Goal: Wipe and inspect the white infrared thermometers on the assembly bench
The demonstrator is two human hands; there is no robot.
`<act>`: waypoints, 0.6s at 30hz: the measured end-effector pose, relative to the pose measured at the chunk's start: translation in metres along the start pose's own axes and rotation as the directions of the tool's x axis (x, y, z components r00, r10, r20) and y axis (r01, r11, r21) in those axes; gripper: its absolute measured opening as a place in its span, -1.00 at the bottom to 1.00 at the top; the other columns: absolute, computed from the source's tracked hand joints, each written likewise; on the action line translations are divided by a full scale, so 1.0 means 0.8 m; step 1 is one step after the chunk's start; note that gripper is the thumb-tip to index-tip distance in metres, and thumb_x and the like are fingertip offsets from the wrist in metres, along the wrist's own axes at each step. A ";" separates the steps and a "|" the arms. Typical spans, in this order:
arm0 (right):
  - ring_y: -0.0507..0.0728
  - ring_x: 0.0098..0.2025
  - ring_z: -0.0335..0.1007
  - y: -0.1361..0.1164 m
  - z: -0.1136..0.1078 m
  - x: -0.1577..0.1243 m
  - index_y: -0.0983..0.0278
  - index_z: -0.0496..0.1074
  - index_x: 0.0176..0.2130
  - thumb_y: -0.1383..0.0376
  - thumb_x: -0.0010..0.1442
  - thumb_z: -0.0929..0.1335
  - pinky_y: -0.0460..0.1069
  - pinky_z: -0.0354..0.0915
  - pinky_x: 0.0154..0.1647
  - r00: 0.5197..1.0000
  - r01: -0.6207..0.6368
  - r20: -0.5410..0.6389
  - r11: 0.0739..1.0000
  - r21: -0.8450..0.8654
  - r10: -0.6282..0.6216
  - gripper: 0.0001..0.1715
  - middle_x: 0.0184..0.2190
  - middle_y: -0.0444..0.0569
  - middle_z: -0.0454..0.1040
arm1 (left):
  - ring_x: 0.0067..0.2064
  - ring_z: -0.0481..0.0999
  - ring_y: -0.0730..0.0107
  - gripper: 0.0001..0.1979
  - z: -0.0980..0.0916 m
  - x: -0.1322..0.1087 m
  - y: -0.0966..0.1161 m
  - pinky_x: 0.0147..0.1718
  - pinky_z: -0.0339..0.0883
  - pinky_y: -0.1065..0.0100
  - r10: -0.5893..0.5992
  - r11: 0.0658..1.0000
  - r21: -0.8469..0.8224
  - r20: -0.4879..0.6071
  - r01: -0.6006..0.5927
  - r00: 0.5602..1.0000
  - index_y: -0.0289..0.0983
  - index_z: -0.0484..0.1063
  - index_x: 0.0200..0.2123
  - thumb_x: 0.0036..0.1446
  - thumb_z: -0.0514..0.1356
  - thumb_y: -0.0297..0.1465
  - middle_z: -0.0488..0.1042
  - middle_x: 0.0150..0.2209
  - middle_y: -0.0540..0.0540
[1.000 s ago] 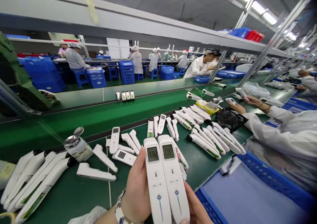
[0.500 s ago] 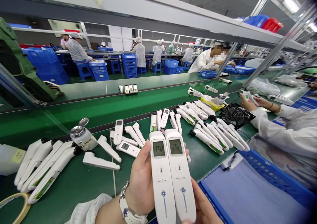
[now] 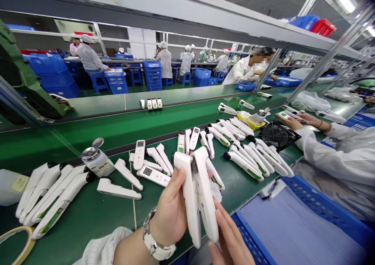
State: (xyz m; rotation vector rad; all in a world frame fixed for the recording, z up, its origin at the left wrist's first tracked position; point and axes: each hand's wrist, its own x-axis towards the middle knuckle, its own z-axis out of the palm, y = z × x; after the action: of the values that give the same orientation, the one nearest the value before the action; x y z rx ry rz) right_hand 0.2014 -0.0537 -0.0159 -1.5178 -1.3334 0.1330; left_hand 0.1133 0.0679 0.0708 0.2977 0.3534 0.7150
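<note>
Green bench (image 3: 84,220), blue crates (image 3: 152,75) beyond — left hand (image 3: 171,216) clasps two thermometers (image 3: 191,200), right hand (image 3: 234,237), unclenched, touches one.

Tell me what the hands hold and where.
The left hand holds two white thermometers just below their heads; the right hand touches one's side lower down.

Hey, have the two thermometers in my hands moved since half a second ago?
Yes. Against the green bench, the held thermometers have turned, their fronts swinging inward toward each other, and their lower ends have risen into view.
</note>
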 end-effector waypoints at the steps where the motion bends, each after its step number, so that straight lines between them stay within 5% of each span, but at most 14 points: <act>1: 0.24 0.10 0.26 0.004 0.001 0.000 0.09 0.18 0.16 0.33 0.21 0.26 0.08 0.32 0.00 0.999 0.045 0.012 0.999 -0.001 -0.045 -0.48 0.12 -0.03 0.29 | 0.01 0.40 0.11 -0.54 0.000 0.001 0.000 -0.12 0.29 0.19 -0.017 1.000 0.020 -0.034 0.018 0.999 -0.22 0.18 0.12 0.16 0.06 -0.26 0.46 -0.07 -0.24; 7: 0.31 0.15 0.18 0.010 0.004 0.003 0.11 0.18 0.13 0.30 0.25 0.22 0.11 0.40 -0.08 0.993 0.036 0.101 0.987 0.157 -0.052 -0.54 0.18 0.11 0.13 | 0.04 0.37 0.19 -0.51 0.000 0.003 0.001 -0.09 0.30 0.25 -0.096 0.995 0.021 -0.089 0.098 0.991 -0.33 0.15 0.12 0.14 0.10 -0.29 0.35 0.05 -0.30; 10: 0.29 0.14 0.20 0.007 0.006 0.005 0.11 0.22 0.09 0.31 0.23 0.24 0.10 0.40 -0.08 0.998 0.030 0.049 0.978 0.204 -0.040 -0.58 0.15 0.11 0.18 | 0.03 0.38 0.20 -0.55 -0.001 0.004 0.000 -0.11 0.32 0.26 -0.081 0.996 0.019 -0.054 0.083 0.995 -0.33 0.18 0.10 0.15 0.09 -0.33 0.35 0.07 -0.27; 13: 0.28 0.12 0.23 0.005 0.008 0.006 0.11 0.26 0.04 0.30 0.22 0.25 0.08 0.42 -0.11 0.999 -0.002 -0.032 0.973 0.230 0.010 -0.63 0.11 0.12 0.22 | -0.11 0.47 0.24 -0.59 -0.004 0.005 -0.002 -0.19 0.34 0.26 -0.084 0.995 0.057 -0.042 0.086 0.996 -0.35 0.24 0.06 0.15 0.08 -0.34 0.42 -0.02 -0.28; 18: 0.26 0.08 0.29 0.002 -0.001 0.010 0.14 0.27 0.06 0.39 0.16 0.29 0.05 0.44 -0.13 0.994 0.076 0.066 0.983 0.166 -0.088 -0.55 0.08 0.12 0.28 | -0.42 0.47 0.45 -0.61 -0.014 0.011 -0.009 -0.43 0.31 0.44 -0.108 0.989 0.096 -0.051 0.112 0.993 -0.43 0.38 -0.09 0.09 0.15 -0.26 0.52 -0.29 -0.18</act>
State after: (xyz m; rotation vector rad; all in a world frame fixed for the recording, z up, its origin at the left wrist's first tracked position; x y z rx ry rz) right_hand 0.2060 -0.0475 -0.0124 -1.3289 -1.4065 0.2418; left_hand 0.1190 0.0705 0.0562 0.3530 0.4464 0.5975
